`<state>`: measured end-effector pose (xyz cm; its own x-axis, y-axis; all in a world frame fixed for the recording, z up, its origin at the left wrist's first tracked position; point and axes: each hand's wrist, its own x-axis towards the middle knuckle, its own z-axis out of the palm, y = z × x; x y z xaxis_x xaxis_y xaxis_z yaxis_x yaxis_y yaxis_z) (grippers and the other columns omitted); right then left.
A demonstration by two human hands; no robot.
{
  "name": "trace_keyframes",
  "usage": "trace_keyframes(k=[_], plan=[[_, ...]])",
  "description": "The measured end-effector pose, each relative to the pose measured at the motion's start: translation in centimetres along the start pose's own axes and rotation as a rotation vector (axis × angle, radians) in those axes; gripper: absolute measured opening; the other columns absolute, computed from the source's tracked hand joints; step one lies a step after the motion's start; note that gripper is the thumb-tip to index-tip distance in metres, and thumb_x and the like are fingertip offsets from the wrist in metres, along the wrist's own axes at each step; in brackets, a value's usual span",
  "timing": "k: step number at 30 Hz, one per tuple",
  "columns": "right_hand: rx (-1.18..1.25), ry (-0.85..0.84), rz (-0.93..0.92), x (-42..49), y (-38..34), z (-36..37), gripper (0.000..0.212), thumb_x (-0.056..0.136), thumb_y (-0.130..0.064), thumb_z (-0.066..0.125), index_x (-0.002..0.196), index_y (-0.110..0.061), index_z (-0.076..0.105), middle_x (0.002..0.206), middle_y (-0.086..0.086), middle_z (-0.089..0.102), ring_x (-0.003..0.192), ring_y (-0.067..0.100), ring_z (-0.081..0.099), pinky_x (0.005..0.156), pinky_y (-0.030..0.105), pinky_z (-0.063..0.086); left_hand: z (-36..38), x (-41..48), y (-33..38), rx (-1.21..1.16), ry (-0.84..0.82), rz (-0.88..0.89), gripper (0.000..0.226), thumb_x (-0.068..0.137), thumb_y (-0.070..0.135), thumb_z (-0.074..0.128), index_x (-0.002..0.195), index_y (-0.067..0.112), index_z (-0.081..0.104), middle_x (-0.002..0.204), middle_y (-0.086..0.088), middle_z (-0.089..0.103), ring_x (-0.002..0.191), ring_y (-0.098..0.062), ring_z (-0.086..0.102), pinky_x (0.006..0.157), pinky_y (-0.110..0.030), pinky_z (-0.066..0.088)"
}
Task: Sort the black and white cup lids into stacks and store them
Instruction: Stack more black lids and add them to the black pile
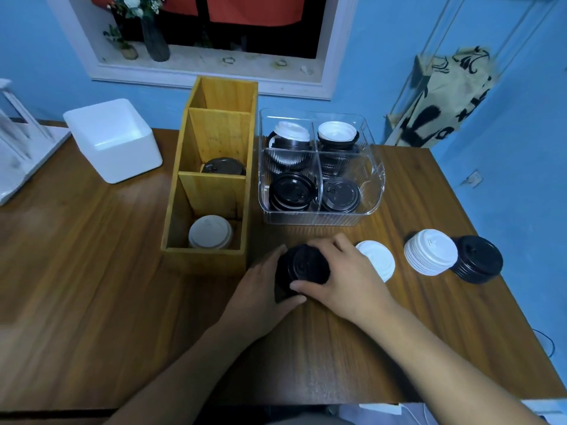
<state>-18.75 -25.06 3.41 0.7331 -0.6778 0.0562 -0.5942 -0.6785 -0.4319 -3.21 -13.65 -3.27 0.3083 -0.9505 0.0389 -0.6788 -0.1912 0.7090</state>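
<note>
A stack of black lids (302, 266) stands on the wooden table just right of the wooden box. My left hand (260, 289) and my right hand (340, 274) grip it from both sides. A single white lid (379, 260) lies right behind my right hand. Further right stand a white stack (429, 251) and a black stack (478, 259). The wooden box (211, 176) holds white lids (210, 233) in its near compartment and black lids (224, 167) in the middle one. The clear divided bin (319, 167) holds mixed black and white lids.
A white foam box (113, 139) sits at the back left of the table (92, 286), and a white rack (18, 142) is at the far left edge. The blue wall and a window sill lie behind. A printed bag (441, 99) hangs at the right.
</note>
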Motion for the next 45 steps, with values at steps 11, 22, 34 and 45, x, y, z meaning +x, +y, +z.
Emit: trace_keyframes(k=[11,22,34,45], plan=[[-0.096,-0.094,0.040,2.1,-0.7,1.4,0.077,0.064,-0.077,0.072,0.122,-0.030,0.052,0.107,-0.007,0.037,0.105,0.020,0.049,0.083,0.033,0.047,0.1,0.1,0.1,-0.005,-0.018,-0.011,0.097,0.088,0.048,0.075,0.161,0.023,0.017,0.162,0.005,0.033,0.146,-0.009,0.030,0.115,-0.017,0.014],[0.096,-0.117,0.043,2.2,0.3,2.9,0.075,0.063,-0.076,0.072,0.115,-0.028,0.048,0.111,-0.012,0.049,0.106,0.013,0.050,0.088,0.035,0.048,0.3,0.5,-0.4,0.024,-0.011,0.003,0.097,0.087,0.049,0.075,0.162,0.021,0.019,0.167,0.010,0.019,0.151,-0.005,0.019,0.119,-0.018,0.010],[0.048,-0.097,-0.039,3.6,-0.1,-0.5,0.070,0.084,-0.076,0.047,0.127,-0.023,0.057,0.120,-0.006,0.058,0.113,0.016,0.054,0.095,0.032,0.047,0.0,0.1,0.1,0.018,0.024,0.032,0.089,0.088,0.054,0.071,0.159,0.026,0.024,0.159,0.012,0.034,0.136,0.012,0.019,0.112,-0.003,0.010],[-0.523,-0.309,-0.404,17.3,-3.7,-5.5,0.074,0.083,-0.042,0.077,0.147,-0.021,0.045,0.139,0.001,0.054,0.126,0.024,0.045,0.100,0.040,0.046,0.2,0.0,0.1,0.012,0.023,-0.004,0.093,0.089,0.059,0.068,0.161,0.029,0.018,0.164,0.013,0.025,0.147,-0.004,0.025,0.115,-0.016,0.015]])
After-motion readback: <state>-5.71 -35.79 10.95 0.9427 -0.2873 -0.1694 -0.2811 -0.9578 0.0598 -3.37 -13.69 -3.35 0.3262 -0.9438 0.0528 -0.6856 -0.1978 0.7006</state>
